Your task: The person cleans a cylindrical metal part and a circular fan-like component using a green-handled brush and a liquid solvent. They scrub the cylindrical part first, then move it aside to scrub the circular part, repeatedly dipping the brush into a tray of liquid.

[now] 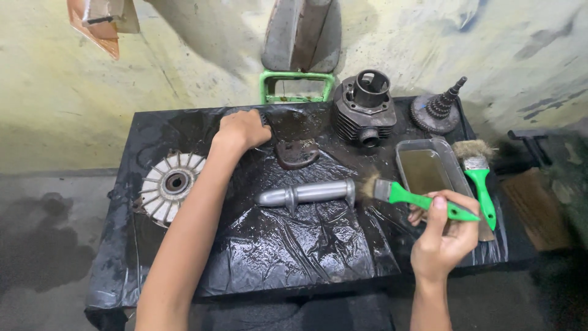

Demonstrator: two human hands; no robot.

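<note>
My right hand [442, 236] grips a green-handled paintbrush [409, 196], its bristles pointing left toward a silver metal tube [308, 193] lying in the middle of the table. My left hand [242, 130] reaches to the far side and closes on a dark greasy metal cover [295, 132]. The table is wrapped in wet black plastic sheet [288, 245].
A finned white flywheel [169, 184] lies at the left. A ribbed engine cylinder [364, 107] and a stepped gear cluster [440, 107] stand at the back right. A metal tray of brownish liquid [425, 168] and a second green brush [478, 171] sit at the right. A green frame [297, 86] leans on the wall.
</note>
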